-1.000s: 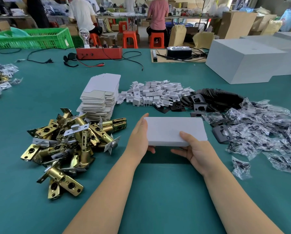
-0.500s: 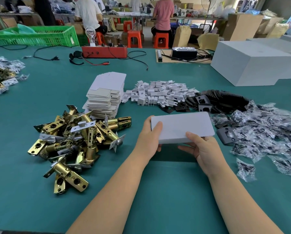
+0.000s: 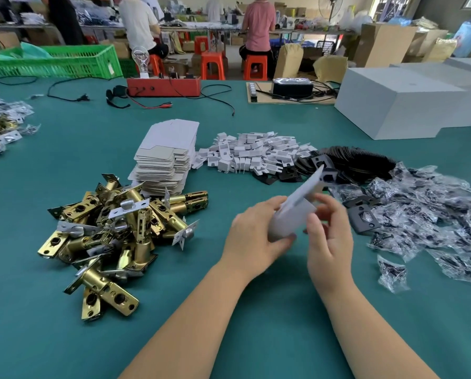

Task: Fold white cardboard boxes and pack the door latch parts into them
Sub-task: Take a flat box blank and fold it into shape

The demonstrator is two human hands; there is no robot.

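The teal surface (image 3: 64, 337) is matte and felt-like. On it, large plain white cartons (image 3: 398, 105) sit far right, crinkled clear bags of black screws (image 3: 431, 214) spread beside black stamped strike plates (image 3: 357, 162), and glossy brass latch bolts (image 3: 114, 236) lie heaped at left. Behind them stand a stack of flat die-cut box blanks (image 3: 166, 157) and small folded white inserts (image 3: 253, 151).

The white cardboard box (image 3: 297, 209) is held above the surface, tilted and motion-blurred, one flap standing up. The left hand (image 3: 256, 236) curls its fingers round the lower end; the right hand (image 3: 328, 231) pinches the near edge. Thin card creases easily: a hurried twist could likely buckle a panel or tear the flap.
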